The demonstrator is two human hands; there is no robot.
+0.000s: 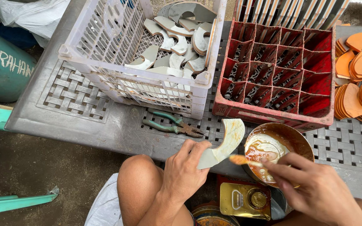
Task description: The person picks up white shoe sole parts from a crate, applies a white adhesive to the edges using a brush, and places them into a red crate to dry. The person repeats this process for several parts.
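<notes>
My left hand (185, 169) grips a curved grey-white ceramic piece (225, 142) by its lower end, holding it up over the table's front edge. My right hand (311, 184) holds a small brush (241, 159) whose orange-coated tip touches the lower part of that piece. Just right of the piece stands a brown bowl (292, 136) of cream and orange liquid, under my right hand's fingers.
A white plastic crate (105, 62) holds several similar grey curved pieces. A red divided crate (279, 62) sits beside it, with stacks of orange pieces (359, 79) at right. Green-handled pliers (170, 124) lie on the grey woven table (72, 104). A gold tin can (244, 201) stands below.
</notes>
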